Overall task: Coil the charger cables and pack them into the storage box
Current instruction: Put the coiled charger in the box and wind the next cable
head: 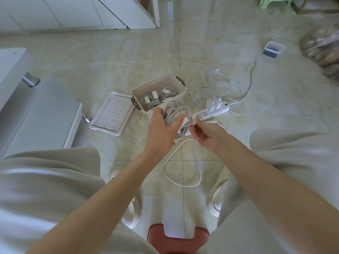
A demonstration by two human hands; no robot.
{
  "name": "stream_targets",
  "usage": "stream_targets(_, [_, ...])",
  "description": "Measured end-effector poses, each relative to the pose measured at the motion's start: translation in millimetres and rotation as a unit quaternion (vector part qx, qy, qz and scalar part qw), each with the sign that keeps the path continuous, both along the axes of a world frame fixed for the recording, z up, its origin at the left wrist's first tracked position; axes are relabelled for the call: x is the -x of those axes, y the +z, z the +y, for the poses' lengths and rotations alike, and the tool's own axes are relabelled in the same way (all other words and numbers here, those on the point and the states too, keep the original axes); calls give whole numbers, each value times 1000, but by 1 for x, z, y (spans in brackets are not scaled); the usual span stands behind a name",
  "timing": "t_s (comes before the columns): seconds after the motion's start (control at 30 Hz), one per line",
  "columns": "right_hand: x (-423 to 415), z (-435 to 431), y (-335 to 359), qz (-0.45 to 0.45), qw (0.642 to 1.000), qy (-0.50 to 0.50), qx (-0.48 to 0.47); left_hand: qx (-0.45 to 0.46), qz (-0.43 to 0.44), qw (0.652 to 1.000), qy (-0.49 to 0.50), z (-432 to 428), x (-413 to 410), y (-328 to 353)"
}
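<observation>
Lid [112, 113] lies flat on the floor at centre left, off the storage box [156, 86] and just beside it. The box is open at frame centre, with several packed coils [157, 99] already in the bottom. Left hand [161, 129] sits just below the box in frame, fingers and thumb curled round a grey cable coil [176, 111]. The coil is held upright-ish, its long axis running upper right to lower left, and its top edge overlaps the box's near rim in view. Right hand [203, 133] is close against the coil's right side, fingertips pinching the cable tail [191, 123] next to a white block; whether that block is the charger brick I can't tell. Key relation: the box opening lies straight up-frame from the coil, and the left hand is clearly the nearer hand, so the drop-in looks like a short forward reach once the tail is tucked. Judged step: finishing the wrap, not yet packed. Further right is a power strip [214, 112] with chargers [213, 103] plugged in. Loose cables [224, 87] trail above it, uncoiled. A thick white cable loop [183, 167] lies on the floor below the hands.
</observation>
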State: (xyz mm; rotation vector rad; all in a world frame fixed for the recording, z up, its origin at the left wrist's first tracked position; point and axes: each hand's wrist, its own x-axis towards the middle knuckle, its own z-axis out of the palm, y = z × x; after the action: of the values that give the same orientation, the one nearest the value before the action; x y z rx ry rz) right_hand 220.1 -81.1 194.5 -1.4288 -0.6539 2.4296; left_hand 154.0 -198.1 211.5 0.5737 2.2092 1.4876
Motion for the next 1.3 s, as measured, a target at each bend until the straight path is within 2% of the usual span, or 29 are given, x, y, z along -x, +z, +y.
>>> stream_targets(0.07, [-1, -8, -5, -3, 998, 61, -7, 16, 51, 996, -70, -8, -2, 2])
stream_targets(0.13, [-3, -16, -2, 36, 991, 127, -20, 9, 53, 992, -118, -11, -4, 6])
stream_targets(0.2, [-1, -21, 6, 94, 987, 133, -8, -19, 14, 995, -94, -7, -3, 9])
stream_targets(0.27, [0, -21, 15, 125, 989, 83, 11, -34, -22, 998, -48, 1, 0, 10])
stream_targets(0.33, [0, -17, 17, 115, 991, 66, -38, -15, -24, 999, -32, 7, 5, 4])
stream_targets(0.4, [1, -17, 12, 68, 981, 113, -141, 22, -36, 999, -17, 11, 12, -3])
stream_targets(0.53, [-2, -26, -2, -40, 893, 242, -378, 65, -84, 994, 7, 18, 25, -17])
stream_targets(0.6, [-6, -31, -9, -45, 854, 250, -454, 59, -143, 988, 19, 24, 29, -25])
stream_targets(0.67, [-6, -33, -14, -28, 830, 262, -491, 39, -223, 973, 52, 31, 36, -34])
stream_targets(0.73, [4, -28, -15, -25, 837, 273, -473, 34, -260, 962, 70, 40, 41, -42])
stream_targets(0.8, [23, -13, -16, -61, 847, 289, -442, 13, -265, 962, 66, 49, 48, -52])
stream_targets(0.87, [42, 8, -20, -84, 854, 312, -407, -5, -226, 973, 41, 60, 58, -57])
stream_targets(0.97, [70, 42, -29, -43, 892, 306, -329, 29, -125, 991, -27, 77, 81, -61])
stream_targets(1.03, [88, 62, -36, -41, 893, 323, -310, 81, -82, 991, -74, 87, 99, -65])
stream_targets(1.13, [122, 84, -51, -64, 880, 360, -304, 105, -37, 982, -151, 101, 124, -80])
stream_targets(1.23, [159, 99, -68, -132, 869, 358, -314, 128, 4, 975, -181, 116, 150, -96])
stream_targets(1.3, [179, 108, -83, -145, 870, 346, -319, 136, 11, 972, -189, 126, 169, -106])
